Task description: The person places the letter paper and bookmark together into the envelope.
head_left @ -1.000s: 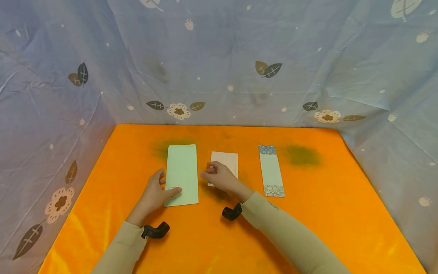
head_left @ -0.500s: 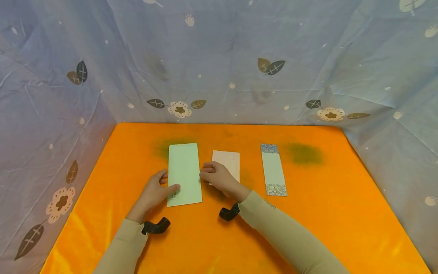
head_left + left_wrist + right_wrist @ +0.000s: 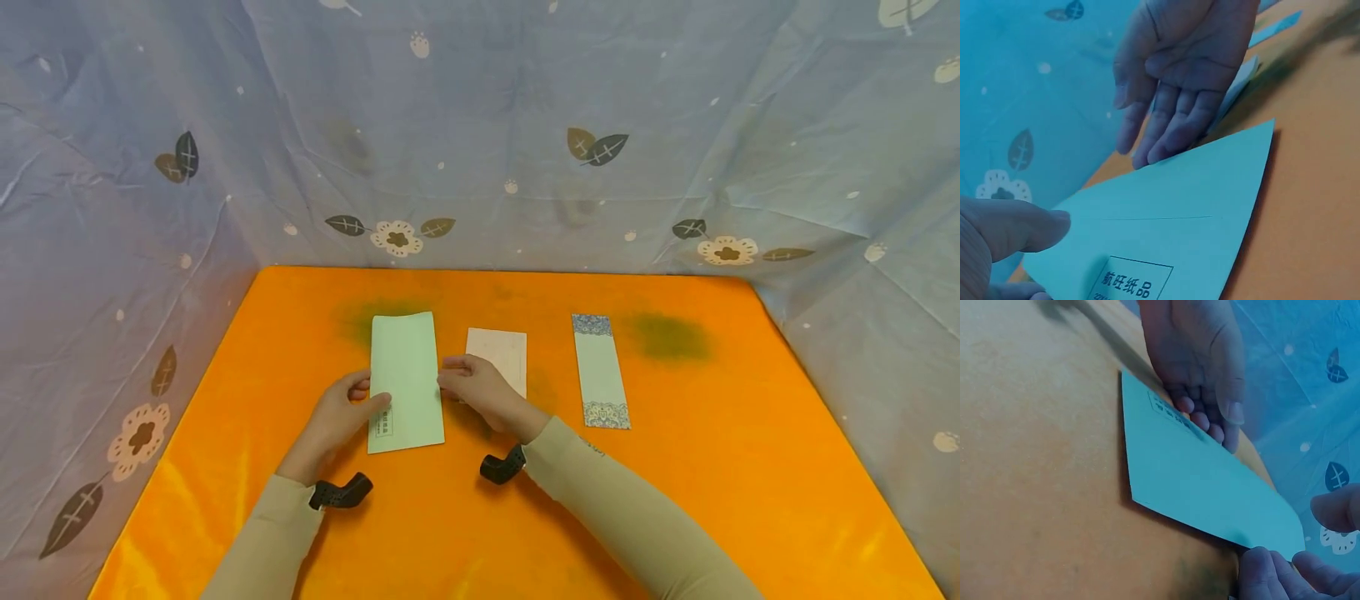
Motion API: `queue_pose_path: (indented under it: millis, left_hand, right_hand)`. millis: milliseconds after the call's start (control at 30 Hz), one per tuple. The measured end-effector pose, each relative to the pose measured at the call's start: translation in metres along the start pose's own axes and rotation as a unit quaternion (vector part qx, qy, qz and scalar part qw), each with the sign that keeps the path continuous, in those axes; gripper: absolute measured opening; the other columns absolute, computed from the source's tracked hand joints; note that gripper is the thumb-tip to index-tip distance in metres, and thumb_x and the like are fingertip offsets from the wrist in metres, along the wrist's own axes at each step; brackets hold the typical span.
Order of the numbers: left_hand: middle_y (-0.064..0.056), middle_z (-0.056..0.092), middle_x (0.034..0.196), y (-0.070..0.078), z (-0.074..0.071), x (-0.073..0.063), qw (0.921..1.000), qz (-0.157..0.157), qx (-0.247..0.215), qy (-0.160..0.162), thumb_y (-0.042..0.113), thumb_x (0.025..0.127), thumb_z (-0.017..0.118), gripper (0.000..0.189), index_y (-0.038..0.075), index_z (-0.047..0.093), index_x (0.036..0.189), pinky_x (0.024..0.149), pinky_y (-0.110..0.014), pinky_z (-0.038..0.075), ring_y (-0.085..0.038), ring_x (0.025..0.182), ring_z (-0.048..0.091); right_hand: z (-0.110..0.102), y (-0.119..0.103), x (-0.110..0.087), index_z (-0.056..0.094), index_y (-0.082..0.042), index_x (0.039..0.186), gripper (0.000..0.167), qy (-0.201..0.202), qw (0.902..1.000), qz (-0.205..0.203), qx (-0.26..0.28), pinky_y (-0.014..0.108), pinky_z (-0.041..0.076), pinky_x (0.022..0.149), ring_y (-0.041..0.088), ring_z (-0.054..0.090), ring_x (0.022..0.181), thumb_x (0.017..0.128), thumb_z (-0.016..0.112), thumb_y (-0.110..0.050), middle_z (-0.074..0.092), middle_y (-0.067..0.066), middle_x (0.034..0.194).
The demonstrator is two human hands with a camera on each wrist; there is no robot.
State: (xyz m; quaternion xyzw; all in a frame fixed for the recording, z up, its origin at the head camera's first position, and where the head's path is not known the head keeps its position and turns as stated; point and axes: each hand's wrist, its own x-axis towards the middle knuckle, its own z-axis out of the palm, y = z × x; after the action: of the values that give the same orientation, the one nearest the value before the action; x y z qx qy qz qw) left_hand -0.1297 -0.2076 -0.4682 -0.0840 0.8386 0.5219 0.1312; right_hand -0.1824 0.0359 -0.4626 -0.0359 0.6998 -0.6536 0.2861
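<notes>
A pale green envelope [image 3: 405, 383] with a small printed box lies between the two hands, its sides bowed slightly and a dark shadow along its near edge. My left hand [image 3: 337, 421] is at its left side: the thumb [image 3: 1035, 228] reaches over the paper, casting a shadow on it, and the other fingers bend loosely along the edge. At the opposite side, my right hand [image 3: 487, 392] has its fingertips [image 3: 1257, 565] right at the envelope's edge, while its thumb [image 3: 1338, 509] stands away from the paper. Behind the right hand, a pinkish paper card [image 3: 506, 354] is partly covered.
To the right lies a white paper strip [image 3: 600, 367] with lace-patterned ends. An orange cloth [image 3: 697, 483] covers the table, with darker greenish patches. Blue-grey patterned fabric [image 3: 480, 150] rises at the back and both sides.
Over the last second the envelope shifts slightly right and its printed box comes into clearer sight. The right fingertips come in to its right edge; the left thumb draws back a little.
</notes>
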Motion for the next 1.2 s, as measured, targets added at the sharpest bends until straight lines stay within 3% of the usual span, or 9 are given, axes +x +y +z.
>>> queue_pose_path:
  millis: [400, 667, 967, 1200]
  left_hand:
    - [-0.018, 0.047, 0.131, 0.007, 0.007, -0.011, 0.9985, 0.020, -0.051, 0.005, 0.029, 0.096, 0.063, 0.063, 0.008, 0.033, 0.147, 0.093, -0.044, 0.046, -0.031, 0.116, 0.049]
    - [-0.019, 0.054, 0.126, 0.013, 0.007, -0.014, 0.9988, 0.045, -0.015, 0.015, 0.022, 0.099, 0.058, 0.051, 0.007, 0.039, 0.143, 0.086, -0.042, 0.049, -0.029, 0.105, 0.058]
    - [-0.016, 0.053, 0.126, 0.017, 0.008, -0.016, 0.9973, 0.071, -0.018, 0.004, 0.019, 0.100, 0.054, 0.047, 0.013, 0.039, 0.144, 0.084, -0.042, 0.050, -0.029, 0.108, 0.057]
    - [-0.015, 0.054, 0.121, 0.018, 0.010, -0.016, 0.9962, 0.086, -0.012, 0.010, 0.014, 0.101, 0.051, 0.043, 0.013, 0.041, 0.143, 0.077, -0.039, 0.052, -0.027, 0.096, 0.060]
  right_hand:
    - [-0.007, 0.001, -0.006, 0.049, -0.004, 0.136, 0.046, 0.019, 0.9993, -0.002, 0.033, 0.036, 0.053, 0.087, 0.026, 0.063, 0.096, 0.094, 0.063, -0.016, 0.061, 0.014, 0.111]
    - [-0.015, 0.004, -0.008, 0.048, -0.004, 0.136, 0.047, 0.021, 0.9987, 0.002, 0.046, 0.036, 0.055, 0.083, 0.026, 0.064, 0.093, 0.094, 0.064, -0.016, 0.062, 0.014, 0.111]
    - [-0.021, 0.003, -0.010, 0.052, -0.002, 0.130, 0.040, 0.028, 0.9976, -0.001, 0.063, 0.039, 0.055, 0.083, 0.028, 0.065, 0.088, 0.094, 0.064, -0.013, 0.064, 0.017, 0.105]
    - [-0.023, 0.003, -0.011, 0.054, 0.001, 0.123, 0.030, 0.024, 0.9963, -0.009, 0.082, 0.040, 0.055, 0.084, 0.026, 0.065, 0.083, 0.096, 0.060, -0.012, 0.066, 0.018, 0.097]
